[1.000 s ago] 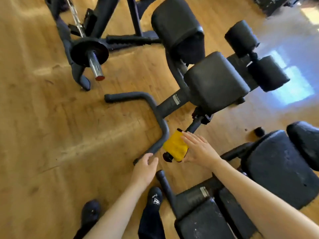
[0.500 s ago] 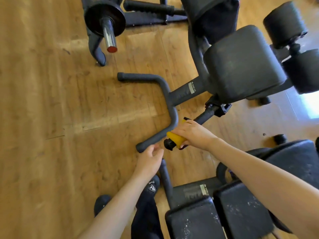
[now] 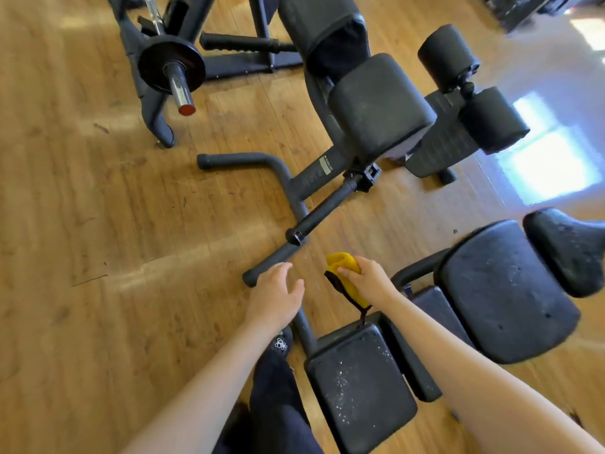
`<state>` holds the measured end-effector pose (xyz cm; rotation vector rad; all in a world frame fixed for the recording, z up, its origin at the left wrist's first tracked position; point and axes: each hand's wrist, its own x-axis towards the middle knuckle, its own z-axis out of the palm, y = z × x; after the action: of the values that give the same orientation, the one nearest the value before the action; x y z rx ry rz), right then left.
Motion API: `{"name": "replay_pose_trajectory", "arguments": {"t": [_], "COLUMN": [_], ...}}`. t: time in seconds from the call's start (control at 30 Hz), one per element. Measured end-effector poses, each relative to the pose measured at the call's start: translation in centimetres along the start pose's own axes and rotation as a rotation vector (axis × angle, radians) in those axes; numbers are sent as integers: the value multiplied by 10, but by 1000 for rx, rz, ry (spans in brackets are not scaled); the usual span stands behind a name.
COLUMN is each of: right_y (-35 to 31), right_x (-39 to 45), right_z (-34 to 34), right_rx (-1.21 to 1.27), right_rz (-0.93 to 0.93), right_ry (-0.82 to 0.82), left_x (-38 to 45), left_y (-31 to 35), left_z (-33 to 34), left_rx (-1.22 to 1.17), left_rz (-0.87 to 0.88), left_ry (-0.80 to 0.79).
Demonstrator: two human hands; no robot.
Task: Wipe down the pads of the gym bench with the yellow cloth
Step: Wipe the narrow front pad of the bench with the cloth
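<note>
My right hand (image 3: 368, 281) grips the folded yellow cloth (image 3: 343, 262) in the air above the floor, between two benches. My left hand (image 3: 276, 296) hovers open beside it, fingers relaxed, just over the end of the far bench's curved foot bar (image 3: 271, 260). The near bench has a small speckled black pad (image 3: 360, 385) below my hands and a larger dusty pad (image 3: 504, 290) to the right. The far bench carries a clean black pad (image 3: 379, 106), a second pad (image 3: 314, 18) behind it and two roller pads (image 3: 491, 119).
A barbell sleeve with a black plate (image 3: 172, 65) and red end cap sits on a rack at the upper left. A black handle (image 3: 324, 214) juts from the far bench toward my hands. My dark trouser leg and sock (image 3: 281, 342) stand below. Wooden floor (image 3: 98, 224) spreads left.
My right hand has lifted the yellow cloth off the black handle and drawn it back toward the near bench. My left hand has let go of the foot bar and opened.
</note>
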<state>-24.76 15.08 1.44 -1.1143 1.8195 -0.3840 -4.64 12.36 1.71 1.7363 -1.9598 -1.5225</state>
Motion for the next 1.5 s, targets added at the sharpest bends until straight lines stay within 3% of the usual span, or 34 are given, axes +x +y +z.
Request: {"name": "replay_pose_trajectory", "arguments": {"t": [0.3,0.47,0.57,0.67,0.87,1.07,1.23,1.5], "right_y": [67,101,127,154,216,269,281,286], "right_x": [-125,-155,-158,-152,-148,-167,-163,-103], "right_z": [61,78,78,72,43,-2,-7,0], "right_rx": [-11,45,-58,-90,112,-34,-140,-269], "right_rz": [157,112,91,49,23,-20,-157,-457], "right_ry": [-30,-22,-47,-142,-225,-275,-383,-174], "left_x": [-124,-157,-167,-169,-174,-212,-219,-179], "left_y": [-58,-81,-87,-84,-51,-28,-27,-33], "left_z": [65,112,142,177,272,365,406,484], "left_rx": [170,254,254,260,206,-1,-125,-228], "left_rz": [30,1,-52,-129,-291,-490,-559,-520], "left_ry": [-60,-13,13,75,225,348,544,777]}}
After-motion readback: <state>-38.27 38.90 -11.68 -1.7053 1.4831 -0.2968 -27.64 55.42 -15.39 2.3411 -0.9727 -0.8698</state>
